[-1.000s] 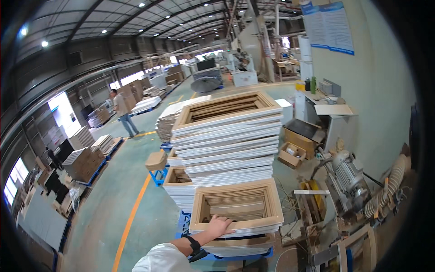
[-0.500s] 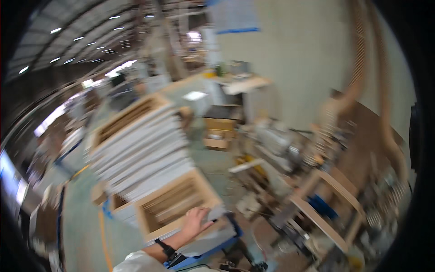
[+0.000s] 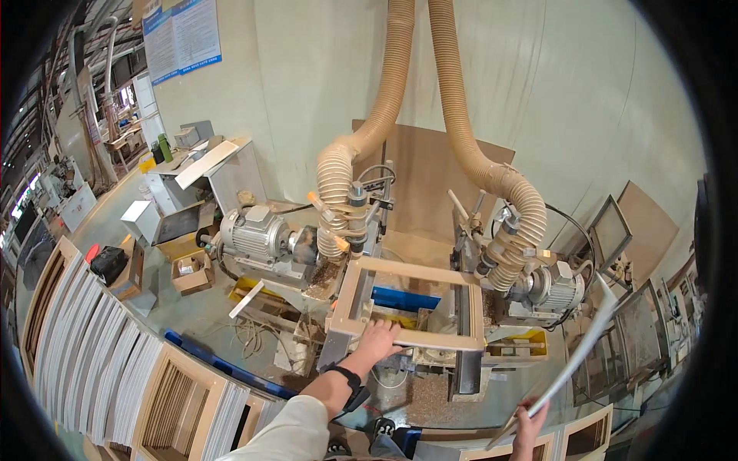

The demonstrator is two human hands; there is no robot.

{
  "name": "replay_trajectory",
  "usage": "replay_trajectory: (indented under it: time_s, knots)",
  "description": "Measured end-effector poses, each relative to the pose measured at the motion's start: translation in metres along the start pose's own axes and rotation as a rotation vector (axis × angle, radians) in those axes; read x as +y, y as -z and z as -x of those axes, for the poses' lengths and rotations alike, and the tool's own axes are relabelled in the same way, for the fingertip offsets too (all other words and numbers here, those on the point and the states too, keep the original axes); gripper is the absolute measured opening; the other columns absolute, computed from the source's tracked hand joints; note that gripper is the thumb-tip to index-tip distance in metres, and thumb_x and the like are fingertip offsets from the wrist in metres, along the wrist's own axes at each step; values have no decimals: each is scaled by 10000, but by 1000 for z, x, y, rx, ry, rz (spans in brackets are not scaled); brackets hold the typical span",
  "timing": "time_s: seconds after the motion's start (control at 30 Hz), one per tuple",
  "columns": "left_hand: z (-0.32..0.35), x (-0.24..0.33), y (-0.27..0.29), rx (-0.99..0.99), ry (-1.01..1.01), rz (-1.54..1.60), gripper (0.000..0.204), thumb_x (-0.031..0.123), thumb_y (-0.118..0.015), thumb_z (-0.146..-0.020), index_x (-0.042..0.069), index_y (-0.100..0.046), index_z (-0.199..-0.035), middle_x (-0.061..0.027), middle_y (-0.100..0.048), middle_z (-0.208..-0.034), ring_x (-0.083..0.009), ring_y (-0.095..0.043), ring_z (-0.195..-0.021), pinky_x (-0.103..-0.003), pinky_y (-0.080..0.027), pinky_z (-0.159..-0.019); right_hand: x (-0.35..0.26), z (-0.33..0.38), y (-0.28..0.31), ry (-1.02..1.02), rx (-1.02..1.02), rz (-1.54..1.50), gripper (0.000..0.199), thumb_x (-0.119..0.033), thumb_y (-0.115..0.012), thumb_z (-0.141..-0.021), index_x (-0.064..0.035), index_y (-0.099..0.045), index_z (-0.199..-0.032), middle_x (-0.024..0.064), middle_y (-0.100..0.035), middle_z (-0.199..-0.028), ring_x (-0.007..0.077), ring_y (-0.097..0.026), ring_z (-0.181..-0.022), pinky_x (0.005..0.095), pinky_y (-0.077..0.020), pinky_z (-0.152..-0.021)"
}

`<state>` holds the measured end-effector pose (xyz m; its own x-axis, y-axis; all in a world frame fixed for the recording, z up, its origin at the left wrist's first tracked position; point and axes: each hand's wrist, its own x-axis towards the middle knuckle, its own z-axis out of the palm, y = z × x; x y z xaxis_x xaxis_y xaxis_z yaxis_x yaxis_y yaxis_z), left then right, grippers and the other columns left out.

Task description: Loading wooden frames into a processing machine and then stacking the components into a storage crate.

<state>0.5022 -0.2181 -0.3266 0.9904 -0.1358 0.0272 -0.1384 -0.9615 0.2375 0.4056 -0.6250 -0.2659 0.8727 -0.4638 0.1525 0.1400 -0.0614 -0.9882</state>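
A tan rectangular frame (image 3: pixel 442 340) lies across the two rails of a machine (image 3: pixel 466 373) in front of me. My left hand (image 3: pixel 378 340) grips its near bar, close to the left corner, with the fingers curled over the bar. At the lower right my right hand (image 3: pixel 529 422) is closed around the lower part of a thin white-edged frame or panel (image 3: pixel 575 365). That piece stands tilted and shows almost edge-on, so its face is mostly hidden. It is apart from the frame on the machine.
Stacked white-edged frames (image 3: pixel 84 338) line the left and lower left, and more frames (image 3: pixel 588 434) lie at the lower right. Motors (image 3: pixel 257 234) flank the machine. Ribbed hoses (image 3: pixel 396 69) hang down to it. A cardboard box (image 3: pixel 192 275) sits on the floor.
The view has swung right towards the machine. My left hand, earlier over a stacked frame, is now on the frame at the machine. My right hand and its white-edged piece have come into view.
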Motion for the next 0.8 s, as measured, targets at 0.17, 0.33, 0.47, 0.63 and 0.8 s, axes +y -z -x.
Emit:
replay_trajectory:
  time_s: [0.17,0.33,0.47,0.63,0.8]
  knots:
    - [110,16,-7,-49,-308,46,290,297,-575,-791,38,-529,-914,-143,-605,-648,-321,-626,-589,-422,-506,-510,-45,-21,-94,398,-754,878,358,-71,-640,-681,-69,-556,-1028,167,-626,-903,320,-626,-826,380,-500,-696]
    - [273,12,66,-337,-35,135,251,305,-527,-834,82,-522,-948,-143,-618,-738,-350,-618,-612,-468,-506,-546,-13,-17,-201,777,-1131,903,519,-125,-642,-683,-190,-542,-1189,156,-633,-814,349,-630,-752,445,-506,-679]
    - [372,17,121,-302,366,145,357,334,-659,-744,62,-566,-956,-159,-617,-752,-359,-607,-663,-463,-489,-591,39,-26,-237,800,-1145,1118,565,-148,-605,-714,-266,-507,-1258,148,-626,-830,338,-630,-737,435,-509,-671]
    - [465,32,124,-222,819,189,478,334,-689,-716,45,-570,-1077,-217,-630,-821,-392,-614,-725,-466,-493,-631,83,-47,-260,842,-1127,1072,563,-100,-590,-710,-277,-527,-1241,154,-629,-813,333,-633,-754,428,-510,-681]
    - [512,44,99,-187,1214,77,446,345,-710,-729,34,-608,-1031,-199,-629,-794,-378,-613,-730,-459,-493,-654,96,-48,-280,893,-1074,990,557,-75,-661,-640,-210,-572,-1173,145,-608,-824,343,-608,-765,439,-490,-674]
